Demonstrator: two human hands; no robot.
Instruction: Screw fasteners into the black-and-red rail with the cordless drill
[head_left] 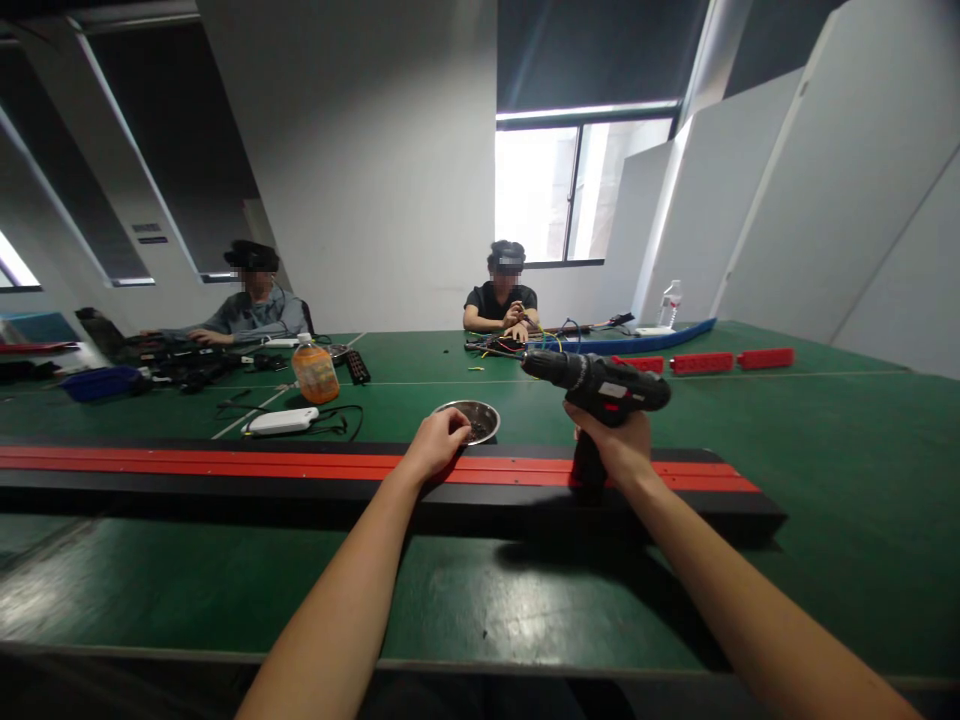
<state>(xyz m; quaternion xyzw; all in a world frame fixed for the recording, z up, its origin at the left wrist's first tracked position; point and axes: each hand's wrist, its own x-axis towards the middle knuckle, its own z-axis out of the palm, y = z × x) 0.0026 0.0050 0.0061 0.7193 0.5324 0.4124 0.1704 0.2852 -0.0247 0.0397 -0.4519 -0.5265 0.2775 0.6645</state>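
Note:
My right hand is wrapped round the grip of a black cordless drill, its chuck pointing left. The drill is above the right part of a long black beam with a red strip lying across the table. My left hand reaches into a round metal bowl just behind the beam. Its fingertips are pinched together over small dark pieces in the bowl, too small to name. Whatever the fingers hold, if anything, is hidden.
On the green table stand a bottle of orange liquid and a white power bank with a cord. Red blocks and a blue curved strip lie behind the drill. Two people sit across, one handling wires.

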